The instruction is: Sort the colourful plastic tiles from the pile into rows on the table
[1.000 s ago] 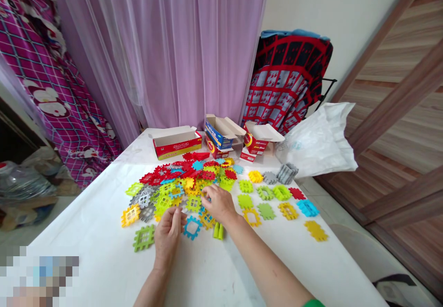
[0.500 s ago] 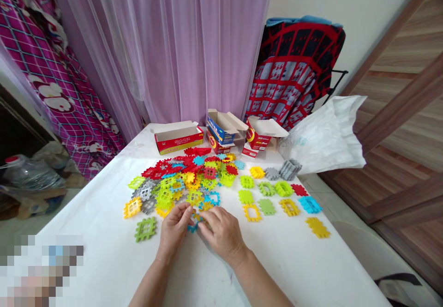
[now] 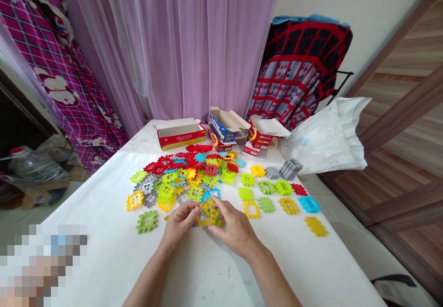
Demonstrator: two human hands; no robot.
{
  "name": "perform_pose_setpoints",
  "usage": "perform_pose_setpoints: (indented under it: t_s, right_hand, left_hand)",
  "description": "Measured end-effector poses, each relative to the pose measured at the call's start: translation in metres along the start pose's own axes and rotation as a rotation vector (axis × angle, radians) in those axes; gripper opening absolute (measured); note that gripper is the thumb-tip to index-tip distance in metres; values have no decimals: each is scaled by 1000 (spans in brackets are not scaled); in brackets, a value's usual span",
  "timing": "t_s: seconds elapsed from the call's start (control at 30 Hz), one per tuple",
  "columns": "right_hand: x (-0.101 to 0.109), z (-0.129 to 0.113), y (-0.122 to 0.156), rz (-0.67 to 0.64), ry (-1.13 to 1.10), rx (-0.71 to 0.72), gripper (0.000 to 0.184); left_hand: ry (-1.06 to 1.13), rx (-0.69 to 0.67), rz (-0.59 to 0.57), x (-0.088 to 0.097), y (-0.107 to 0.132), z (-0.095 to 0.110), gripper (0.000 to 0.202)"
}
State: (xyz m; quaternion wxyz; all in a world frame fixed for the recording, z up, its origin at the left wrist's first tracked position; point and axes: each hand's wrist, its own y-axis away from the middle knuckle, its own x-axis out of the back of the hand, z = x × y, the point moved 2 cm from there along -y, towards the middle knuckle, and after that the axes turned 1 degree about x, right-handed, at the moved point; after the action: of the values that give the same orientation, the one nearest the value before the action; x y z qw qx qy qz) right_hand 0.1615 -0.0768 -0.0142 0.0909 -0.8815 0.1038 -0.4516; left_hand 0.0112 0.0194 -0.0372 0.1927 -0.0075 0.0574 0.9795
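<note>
Just in front of the pile, both my hands are at a yellow window-type interlocking plastic tile [image 3: 206, 213]. My left hand [image 3: 180, 224] has curled fingers, with thumb and forefinger pinched at the tile's left edge. My right hand [image 3: 237, 226] curves around the other side, thumb low and forefinger raised. Between them a green interlocking tile [image 3: 218, 218] shows nearly edge-on against the yellow one, partly hidden by my fingers. Whether the two tiles are joined I cannot tell. To the left of my hands a green frame tile [image 3: 147, 222] lies flat.
Beyond my hands spreads a mixed tile pile [image 3: 187, 177]. Sorted tiles and small stacks lie at the right, including a yellow tile [image 3: 316, 226] and a blue stack [image 3: 309, 204]. Open cardboard boxes [image 3: 181, 136] stand at the back, beside a white bag [image 3: 327, 136].
The yellow tile and green piece now show between my hands, where a blue piece showed before. My right hand has moved right and its fingers have spread wider.
</note>
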Motion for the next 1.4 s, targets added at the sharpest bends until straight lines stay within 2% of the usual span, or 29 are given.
perform_pose_setpoints:
  t_s: [0.13, 0.3, 0.47, 0.63, 0.7, 0.77, 0.93, 1.0, 1.13, 1.4]
  right_hand:
    - [-2, 0, 1, -19, 65, 20, 53]
    - [-11, 11, 3, 183, 133, 69, 13]
    - [-18, 15, 3, 258, 129, 98, 17]
    - [-7, 21, 8, 306, 122, 50, 20]
    - [-1, 22, 13, 250, 101, 6, 19]
    - [4, 20, 19, 120, 77, -11, 17]
    - [5, -2, 28, -266, 139, 30, 43]
    - [2, -11, 27, -353, 178, 36, 43]
    - [-3, -21, 21, -402, 224, -33, 34]
    - [-3, -25, 15, -439, 251, -98, 43]
  left_hand:
    - [-31, 27, -58, 1, 2, 1, 45]
    - [-51, 71, -130, -3, 4, -1, 52]
    - [-63, 102, -183, -13, 7, -6, 54]
    - [-87, 78, -80, -8, 4, -4, 52]
    - [-97, 54, -21, -2, 1, -2, 52]
    - [-102, 28, 47, 4, -1, -1, 52]
    - [-109, -15, 190, 15, -6, -1, 56]
    - [-111, -24, 215, 16, -6, -1, 57]
    - [-138, -26, 221, 14, -4, 2, 57]
    - [-149, -48, 206, 10, -2, 6, 54]
